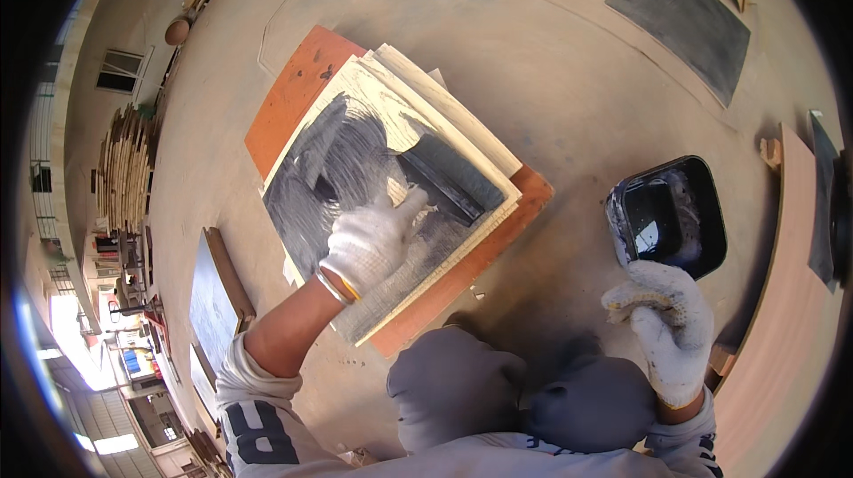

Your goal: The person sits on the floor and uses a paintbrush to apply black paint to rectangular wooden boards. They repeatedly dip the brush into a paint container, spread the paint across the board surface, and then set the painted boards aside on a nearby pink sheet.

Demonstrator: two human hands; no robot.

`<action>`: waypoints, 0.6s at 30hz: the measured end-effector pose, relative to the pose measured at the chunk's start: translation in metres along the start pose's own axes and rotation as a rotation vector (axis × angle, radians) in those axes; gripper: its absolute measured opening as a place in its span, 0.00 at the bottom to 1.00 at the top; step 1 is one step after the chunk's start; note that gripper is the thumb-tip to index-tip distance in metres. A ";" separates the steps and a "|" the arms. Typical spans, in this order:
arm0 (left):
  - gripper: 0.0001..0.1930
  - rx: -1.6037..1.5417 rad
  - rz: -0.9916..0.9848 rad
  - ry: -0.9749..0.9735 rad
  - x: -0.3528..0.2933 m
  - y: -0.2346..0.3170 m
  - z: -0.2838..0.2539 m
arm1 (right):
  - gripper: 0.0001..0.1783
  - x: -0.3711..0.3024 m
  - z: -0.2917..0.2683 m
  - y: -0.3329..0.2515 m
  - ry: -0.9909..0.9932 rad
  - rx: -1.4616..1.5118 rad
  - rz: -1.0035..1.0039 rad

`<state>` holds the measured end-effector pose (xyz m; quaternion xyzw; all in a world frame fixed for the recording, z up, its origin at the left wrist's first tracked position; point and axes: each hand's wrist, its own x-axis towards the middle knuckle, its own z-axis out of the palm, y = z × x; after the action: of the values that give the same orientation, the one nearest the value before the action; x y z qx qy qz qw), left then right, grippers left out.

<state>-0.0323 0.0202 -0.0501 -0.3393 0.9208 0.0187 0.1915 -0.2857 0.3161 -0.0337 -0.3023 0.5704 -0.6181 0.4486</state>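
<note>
My left hand point(373, 238), in a white knitted glove, reaches over a pale wooden board point(391, 105) smeared with black coating in curved strokes. Its fingers are spread low over the board, a finger and thumb apart. Just beyond the fingertips lies a flat dark rectangular piece point(453, 178) with a thick straight edge; I cannot make out its kind. My right hand point(666, 327), also gloved in white, is raised by the near rim of a black tub point(715, 211). Its fingers curl inward and nothing shows in them. Dark wet material coats the tub's inside.
The board tops a stack of sheets over a reddish-brown panel point(306, 78). Black-coated boards point(684, 25) lie at the far right. A long pale panel point(782, 318) stands at the right. Leaning boards point(213, 287) and piled wooden sticks point(129, 167) are at the left.
</note>
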 end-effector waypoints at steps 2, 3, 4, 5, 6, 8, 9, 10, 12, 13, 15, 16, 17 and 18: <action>0.25 0.021 -0.013 0.022 0.009 -0.003 0.005 | 0.26 -0.004 0.004 -0.004 0.074 -0.047 0.057; 0.25 0.035 -0.029 0.064 0.016 -0.013 0.007 | 0.26 -0.007 0.007 -0.007 0.086 -0.076 0.079; 0.25 0.052 -0.049 0.102 0.024 -0.029 0.011 | 0.26 -0.010 0.012 -0.010 0.094 -0.101 0.103; 0.25 0.067 -0.072 0.139 0.029 -0.040 0.014 | 0.26 -0.014 0.018 -0.015 0.098 -0.107 0.120; 0.24 0.044 -0.057 0.140 0.032 -0.043 0.016 | 0.25 -0.018 0.023 -0.021 0.108 -0.124 0.137; 0.24 -0.004 -0.036 0.139 0.028 -0.046 0.016 | 0.25 -0.024 0.035 -0.031 0.123 -0.148 0.155; 0.23 -0.038 0.020 0.127 0.022 -0.041 0.015 | 0.24 -0.027 0.043 -0.037 0.132 -0.158 0.153; 0.21 -0.016 0.016 0.104 0.017 -0.033 0.014 | 0.24 -0.028 0.049 -0.039 0.134 -0.155 0.147; 0.22 -0.031 0.078 0.140 0.009 -0.034 0.021 | 0.23 -0.030 0.062 -0.036 0.088 -0.126 0.150; 0.22 -0.006 0.050 0.142 0.015 -0.043 0.023 | 0.23 -0.027 0.071 -0.033 0.073 -0.081 0.166; 0.21 0.045 -0.012 0.135 0.036 -0.073 0.024 | 0.25 -0.015 0.087 -0.029 -0.016 -0.058 0.207; 0.21 0.108 -0.060 0.120 0.047 -0.092 0.016 | 0.26 -0.011 0.090 -0.027 -0.048 -0.070 0.215; 0.21 0.101 -0.075 0.168 0.060 -0.114 0.013 | 0.26 -0.008 0.091 -0.023 -0.080 -0.084 0.222; 0.22 0.114 -0.108 0.188 0.073 -0.137 0.011 | 0.27 -0.005 0.093 -0.019 -0.114 -0.096 0.229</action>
<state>0.0073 -0.1286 -0.0734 -0.3772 0.9147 -0.0758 0.1238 -0.2055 0.2794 0.0010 -0.2909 0.6035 -0.5167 0.5331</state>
